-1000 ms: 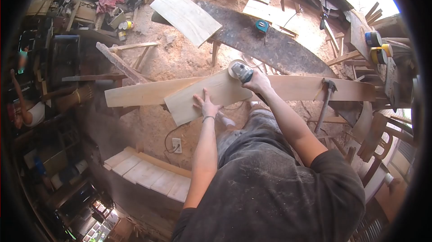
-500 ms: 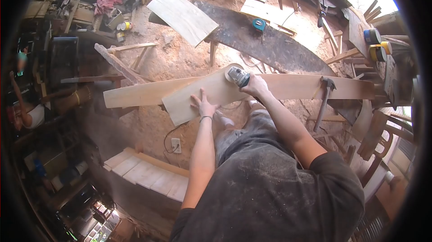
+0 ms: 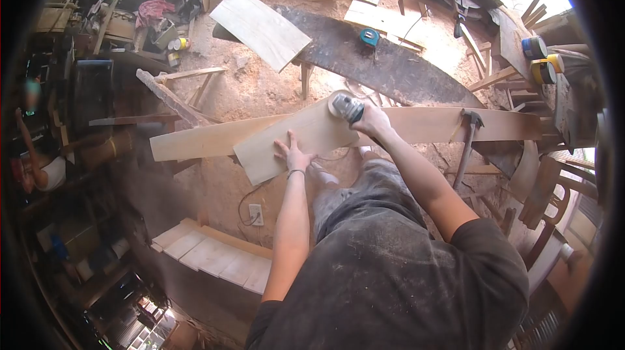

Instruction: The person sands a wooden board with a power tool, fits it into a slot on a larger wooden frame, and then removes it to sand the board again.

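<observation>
My right hand [image 3: 372,121] grips a grey angle grinder [image 3: 346,107] whose disc rests on the far end of a pale wooden board [image 3: 286,142]. This board lies tilted across a longer plank [image 3: 456,125]. My left hand [image 3: 293,153] presses flat on the board's near edge, fingers spread, a band at the wrist. A cable runs from under the board down to a white socket block [image 3: 256,213] on the sawdust floor.
A hammer [image 3: 465,142] hangs over the long plank at right. A dark bench [image 3: 390,70] behind holds a teal tape measure [image 3: 369,37] and a loose board [image 3: 260,27]. Slatted boards [image 3: 215,255] lie near left. A person [image 3: 39,168] sits far left. Tins [image 3: 541,64] stand right.
The grinder and my right hand have shifted slightly along the board's far end. My left hand stays pressed on the board.
</observation>
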A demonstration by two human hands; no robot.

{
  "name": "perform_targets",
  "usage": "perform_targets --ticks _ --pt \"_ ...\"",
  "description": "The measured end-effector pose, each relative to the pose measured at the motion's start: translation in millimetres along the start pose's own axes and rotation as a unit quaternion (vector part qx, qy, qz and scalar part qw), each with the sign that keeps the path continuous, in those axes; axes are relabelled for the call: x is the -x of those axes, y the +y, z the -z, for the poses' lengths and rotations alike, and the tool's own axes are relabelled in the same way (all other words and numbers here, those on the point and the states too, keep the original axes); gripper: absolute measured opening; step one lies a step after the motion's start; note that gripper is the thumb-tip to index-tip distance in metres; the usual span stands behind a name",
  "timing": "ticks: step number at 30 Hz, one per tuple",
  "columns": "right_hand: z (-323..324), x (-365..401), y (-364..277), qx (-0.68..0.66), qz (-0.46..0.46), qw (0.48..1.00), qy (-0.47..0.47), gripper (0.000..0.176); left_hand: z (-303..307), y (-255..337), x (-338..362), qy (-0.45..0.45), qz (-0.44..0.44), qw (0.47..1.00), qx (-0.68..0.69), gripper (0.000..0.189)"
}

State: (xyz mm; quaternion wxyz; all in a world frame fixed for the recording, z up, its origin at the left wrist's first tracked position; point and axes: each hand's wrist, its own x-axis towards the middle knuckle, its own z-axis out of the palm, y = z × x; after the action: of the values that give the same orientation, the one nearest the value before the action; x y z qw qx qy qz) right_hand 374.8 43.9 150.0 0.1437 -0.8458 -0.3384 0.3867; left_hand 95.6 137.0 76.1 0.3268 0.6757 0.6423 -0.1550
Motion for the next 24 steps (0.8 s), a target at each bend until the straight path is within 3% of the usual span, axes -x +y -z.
perform_targets --ticks 3,6,11,16,18,21,24 --pt "-12.7 26.8 2.0 0.067 0.006 0.995 -0.069 0.060 -3.5 -6.1 -2.8 0.036 -0.049 0.998 -0.022 0.139" --pt "-22.9 32.4 -1.9 0.037 0.009 0.997 -0.060 0.059 5.4 2.7 6.3 -0.002 -0.006 1.000 -0.001 0.139" --pt "0.8 -8.1 -6.0 0.007 -0.009 0.999 -0.049 0.060 1.5 -1.4 3.0 0.009 -0.018 0.999 -0.026 0.138" --pt "-9.7 30.8 1.0 0.018 -0.013 0.999 -0.049 0.062 -5.9 -12.6 -3.8 0.014 -0.032 0.999 -0.033 0.140" --pt "-13.9 36.6 12.8 0.033 0.006 0.998 -0.056 0.064 -3.1 -4.7 -2.6 0.000 -0.009 1.000 -0.023 0.140" --pt "-7.9 24.2 19.9 0.043 0.037 0.997 -0.058 0.064 -6.4 -9.0 -4.8 0.027 -0.044 0.998 -0.039 0.140" --pt "0.4 -2.8 9.5 0.038 0.054 0.996 -0.052 0.060 3.2 1.8 0.4 -0.002 -0.006 1.000 -0.021 0.141"
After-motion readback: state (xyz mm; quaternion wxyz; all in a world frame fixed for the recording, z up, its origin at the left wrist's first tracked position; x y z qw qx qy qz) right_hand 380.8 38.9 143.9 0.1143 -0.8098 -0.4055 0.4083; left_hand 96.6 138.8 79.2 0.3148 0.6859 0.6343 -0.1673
